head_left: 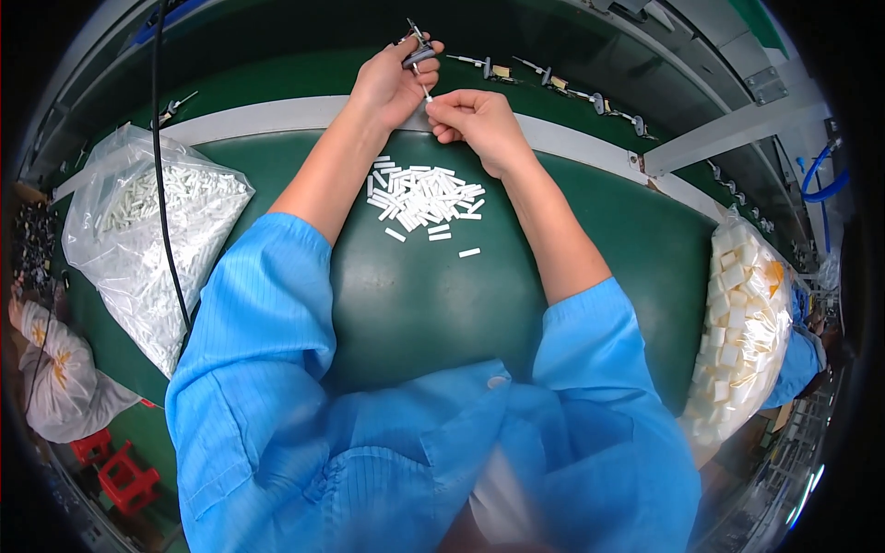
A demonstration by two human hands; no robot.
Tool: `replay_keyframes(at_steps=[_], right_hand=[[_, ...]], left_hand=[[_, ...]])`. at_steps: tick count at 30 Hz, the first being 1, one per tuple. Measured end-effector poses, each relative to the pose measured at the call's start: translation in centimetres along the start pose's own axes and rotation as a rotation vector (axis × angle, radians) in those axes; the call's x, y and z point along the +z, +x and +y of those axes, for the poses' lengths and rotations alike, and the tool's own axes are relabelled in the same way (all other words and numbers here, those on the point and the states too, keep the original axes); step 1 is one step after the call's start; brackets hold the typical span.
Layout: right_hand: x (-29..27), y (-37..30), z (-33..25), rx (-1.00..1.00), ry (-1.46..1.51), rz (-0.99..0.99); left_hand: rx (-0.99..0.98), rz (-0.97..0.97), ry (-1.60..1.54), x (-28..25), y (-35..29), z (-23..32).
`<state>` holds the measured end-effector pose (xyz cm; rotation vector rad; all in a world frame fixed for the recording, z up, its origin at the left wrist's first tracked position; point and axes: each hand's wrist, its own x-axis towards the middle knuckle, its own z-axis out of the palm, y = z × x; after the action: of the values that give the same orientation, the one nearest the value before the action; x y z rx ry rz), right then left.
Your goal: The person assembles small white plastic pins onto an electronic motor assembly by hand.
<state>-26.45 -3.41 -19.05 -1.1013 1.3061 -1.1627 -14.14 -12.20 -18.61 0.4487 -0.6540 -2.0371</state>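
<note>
Beyond the loose white pieces (422, 196), our left hand (391, 89) grips a small dark-bodied part (419, 58); our right hand (481, 129) pinches the white tip (428, 98) of its thin shaft — best, we judge, kept straight and steady.

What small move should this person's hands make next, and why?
Probably a gentle push by the right hand along the shaft: it pinches what looks like a white piece at the shaft's tip, while the left hand holds the part. Similar loose pieces lie piled nearer the person.
</note>
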Motion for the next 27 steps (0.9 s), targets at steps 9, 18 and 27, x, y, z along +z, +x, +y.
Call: replay_keyframes(at_steps=[9,18,27], right_hand=[[0.1,-0.2,-0.5,-0.292,-0.160,0.293],[-0.1,-0.2,0.3,-0.526,-0.455,0.376],[-1.2,0.1,0.0,-0.644,-0.758,0.441]], left_hand=[[0.164,0.171,0.292,3.0,-2.3,-2.7],[0.217,0.132,0.228,2.7,-2.1,-3.8],[0.205,0.095,0.603,2.0,2.2,-1.9]])
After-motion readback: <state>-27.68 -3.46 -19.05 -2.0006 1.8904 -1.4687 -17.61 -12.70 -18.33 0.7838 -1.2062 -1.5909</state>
